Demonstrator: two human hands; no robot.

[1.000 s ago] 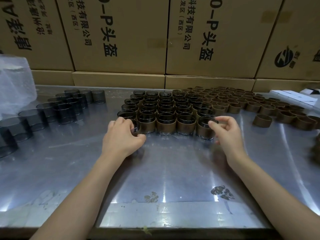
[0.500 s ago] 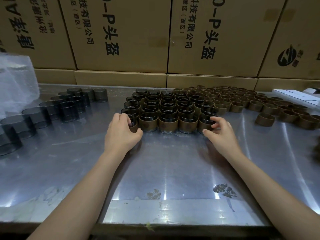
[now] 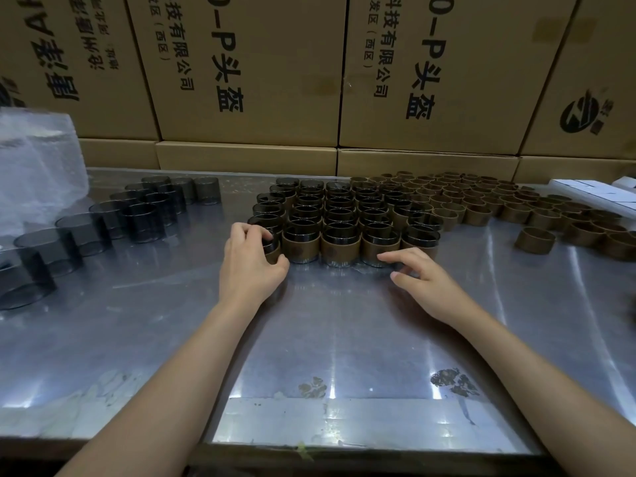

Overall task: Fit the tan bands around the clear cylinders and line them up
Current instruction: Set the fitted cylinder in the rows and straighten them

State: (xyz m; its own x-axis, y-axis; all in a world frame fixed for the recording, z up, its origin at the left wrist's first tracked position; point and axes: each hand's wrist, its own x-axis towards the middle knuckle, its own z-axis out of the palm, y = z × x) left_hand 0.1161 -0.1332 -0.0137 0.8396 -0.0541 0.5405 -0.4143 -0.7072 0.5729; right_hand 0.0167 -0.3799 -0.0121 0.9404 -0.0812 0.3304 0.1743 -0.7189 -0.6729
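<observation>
Several banded cylinders stand in packed rows at the middle of the metal table. My left hand grips the leftmost banded cylinder of the front row, fingers over its rim and thumb at its base. My right hand lies just in front of the row's right end, fingers loosely bent, index tip near the base of a front cylinder, holding nothing. Bare clear cylinders stand at the left. Loose tan bands spread at the back right.
Cardboard boxes wall off the back of the table. A crumpled plastic bag sits at the far left. A single tan band stands apart at the right. White flat pieces lie at the far right.
My right hand has left the rightmost front cylinder and come down toward the table in front of the row. My left hand keeps its grip on the leftmost cylinder.
</observation>
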